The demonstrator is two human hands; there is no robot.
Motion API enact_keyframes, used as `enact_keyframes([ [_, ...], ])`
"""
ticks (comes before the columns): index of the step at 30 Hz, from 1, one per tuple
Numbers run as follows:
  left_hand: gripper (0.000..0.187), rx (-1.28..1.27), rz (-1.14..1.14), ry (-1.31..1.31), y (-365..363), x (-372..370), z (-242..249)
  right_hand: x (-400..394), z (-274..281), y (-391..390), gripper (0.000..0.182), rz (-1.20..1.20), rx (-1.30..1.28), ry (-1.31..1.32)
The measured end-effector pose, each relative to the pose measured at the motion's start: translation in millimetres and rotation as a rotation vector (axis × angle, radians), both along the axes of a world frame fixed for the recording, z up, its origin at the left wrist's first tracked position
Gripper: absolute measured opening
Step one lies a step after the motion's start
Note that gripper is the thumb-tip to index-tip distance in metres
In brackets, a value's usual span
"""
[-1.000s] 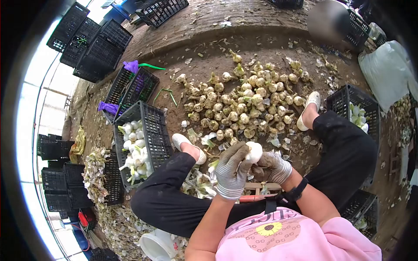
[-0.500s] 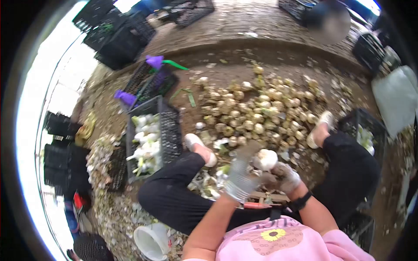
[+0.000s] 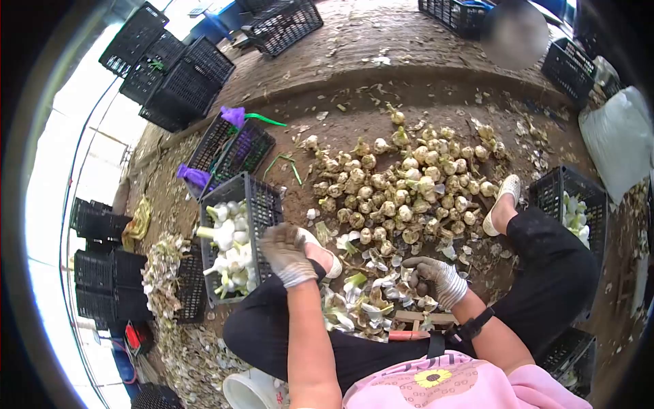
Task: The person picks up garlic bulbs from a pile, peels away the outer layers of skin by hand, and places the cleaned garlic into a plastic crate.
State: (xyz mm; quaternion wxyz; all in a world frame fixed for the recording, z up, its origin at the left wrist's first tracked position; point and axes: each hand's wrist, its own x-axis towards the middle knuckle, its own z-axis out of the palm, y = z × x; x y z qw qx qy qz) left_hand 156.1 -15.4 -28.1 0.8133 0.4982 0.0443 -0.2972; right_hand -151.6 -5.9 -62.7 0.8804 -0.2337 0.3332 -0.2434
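Observation:
My left hand (image 3: 283, 253), in a dirty work glove, is by the right side of a black crate (image 3: 266, 204) of cleaned white garlic bulbs (image 3: 235, 262). Its fingers are extended and nothing shows in them. One large garlic bulb (image 3: 223, 236) is over the crate's near pile, apart from the hand. My right hand (image 3: 439, 278), gloved too, is above the peelings (image 3: 371, 310) between my legs. Its fingers are curled, and what they hold, if anything, is too hidden to name. Beyond lies a heap of unpeeled garlic (image 3: 409, 180) on the ground.
A second crate (image 3: 586, 194) with garlic stands by my right leg. At the left are a crate with purple cloth (image 3: 233, 116), stacked black crates (image 3: 184, 82) and a white bucket (image 3: 248, 392). A white sack (image 3: 616, 140) and another person (image 3: 516, 34) are at the right.
My left hand has moved left from the white bulb at my right hand to the crate's side, and has opened. The bulb is gone from between my hands. My right hand stays near its place.

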Motion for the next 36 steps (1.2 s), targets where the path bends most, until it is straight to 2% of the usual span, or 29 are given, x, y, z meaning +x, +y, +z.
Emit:
enact_keyframes([
  [1,0.022,0.060,-0.284,-0.034,-5,1,-24,-1,-7,-1,0.040,-0.023,0.007,0.009],
  [3,0.015,0.345,-0.343,-0.334,-28,-26,-59,-5,-21,-5,0.041,-0.059,0.020,0.028],
  [4,0.015,0.392,-0.390,-0.331,-39,-31,-72,-7,-27,-6,0.044,-0.091,0.010,0.043],
  [5,0.017,0.439,-0.436,-0.330,-51,-30,-88,-8,-28,-9,0.043,-0.099,0.040,0.104],
  [6,0.027,0.550,-0.535,-0.520,-62,-14,-126,-9,-29,-13,0.042,-0.113,0.040,0.146],
  [7,0.031,0.534,-0.547,-0.658,-76,-1,-162,-9,-30,-16,0.042,-0.128,0.042,0.188],
  [8,0.032,0.601,-0.576,-0.633,-90,1,-160,-9,-31,-19,0.035,-0.163,0.058,0.213],
  [9,0.033,0.668,-0.610,-0.607,-107,3,-160,-10,-29,-24,0.035,-0.160,0.045,0.250],
  [10,0.036,0.778,-0.657,-0.805,-124,16,-173,-12,-31,-28,0.036,-0.152,-0.005,0.268],
  [11,0.038,0.733,-0.680,-0.803,-140,28,-189,-13,-35,-32,0.037,-0.140,-0.055,0.287],
  [13,0.041,1.013,-0.765,-1.103,-182,25,-167,-12,-35,-42,0.039,-0.116,0.004,0.338],
  [14,0.043,1.089,-0.843,-1.096,-204,28,-171,-12,-37,-47,0.037,-0.122,0.046,0.356],
  [15,0.043,1.182,-0.901,-1.245,-224,19,-155,-12,-42,-50,0.036,-0.129,0.087,0.374],
  [16,0.044,1.219,-0.976,-1.229,-243,13,-153,-14,-48,-52,0.037,-0.151,0.120,0.386],
  [17,0.046,1.255,-1.052,-1.212,-261,9,-160,-16,-54,-55,0.038,-0.171,0.168,0.402],
  [18,0.058,1.360,-1.160,-1.201,-278,9,-174,-17,-57,-57,0.040,-0.200,0.183,0.401],
  [19,0.060,1.388,-1.157,-1.314,-285,2,-189,-17,-58,-59,0.042,-0.232,0.197,0.400],
  [21,0.057,1.494,-1.163,-1.344,-298,-7,-207,-16,-59,-62,0.042,-0.276,0.228,0.384],
  [23,0.050,1.437,-1.152,-1.409,-301,0,-214,-15,-57,-61,0.043,-0.285,0.239,0.375],
  [25,0.046,1.190,-1.066,-1.300,-288,24,-235,-12,-54,-61,0.043,-0.269,0.220,0.367],
  [27,0.040,0.893,-0.814,-1.295,-267,31,-221,-11,-45,-62,0.041,-0.230,0.155,0.393],
  [29,0.030,0.738,-0.604,-0.971,-241,23,-192,-9,-43,-55,0.040,-0.184,0.062,0.440],
  [31,0.019,0.545,-0.599,-0.440,-197,6,-161,-6,-36,-53,0.033,-0.106,-0.101,0.529],
  [32,0.009,0.417,-0.472,-0.277,-176,-28,-132,-1,-27,-51,0.034,-0.180,-0.143,0.497],
  [33,0.006,0.415,-0.553,-0.296,-149,-51,-111,6,-18,-50,0.036,-0.256,-0.179,0.469],
  [34,0.006,0.363,-0.626,-0.223,-121,-53,-142,10,-11,-48,0.036,-0.272,-0.187,0.473],
  [35,0.018,0.447,-0.715,-0.204,-97,-80,-121,13,-7,-45,0.036,-0.288,-0.191,0.477],
  [36,0.015,0.397,-0.742,-0.260,-75,-101,-117,17,-10,-41,0.036,-0.310,-0.318,0.557],
])
